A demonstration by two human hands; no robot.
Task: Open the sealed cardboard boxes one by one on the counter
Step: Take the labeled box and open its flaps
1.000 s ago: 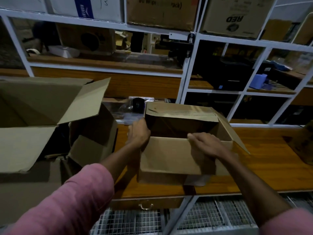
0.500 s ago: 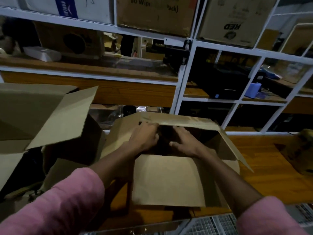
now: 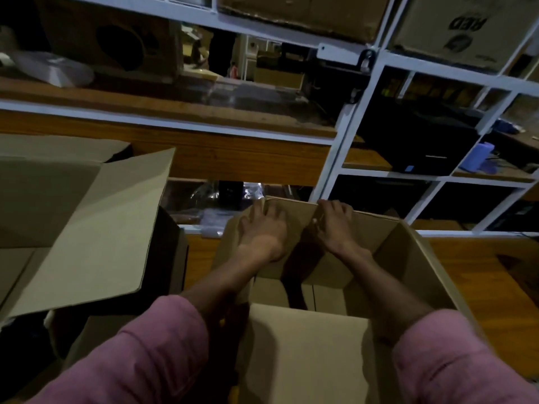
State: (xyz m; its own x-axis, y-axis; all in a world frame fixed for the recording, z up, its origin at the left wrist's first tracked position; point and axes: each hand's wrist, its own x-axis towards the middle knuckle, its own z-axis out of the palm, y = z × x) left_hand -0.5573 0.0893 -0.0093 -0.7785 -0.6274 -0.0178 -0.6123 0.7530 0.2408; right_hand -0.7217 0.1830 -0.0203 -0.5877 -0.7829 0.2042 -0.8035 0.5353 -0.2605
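Both hands have moved to the far flap point(image 3: 291, 212) of the box point(image 3: 408, 258), low in the middle on the surface point(image 3: 481, 272). Left hand point(image 3: 262, 228) presses flat; right hand point(image 3: 335, 223) fingers curl over its edge. Upper right, a box reads "RED" point(image 3: 466, 23).

Open box point(image 3: 408, 258) on counter point(image 3: 481, 272), larger box point(image 3: 87, 228) to its left.

Matt cardboard box point(image 3: 306, 354), glossy wooden counter point(image 3: 478, 275), cloth sleeves point(image 3: 151, 354)
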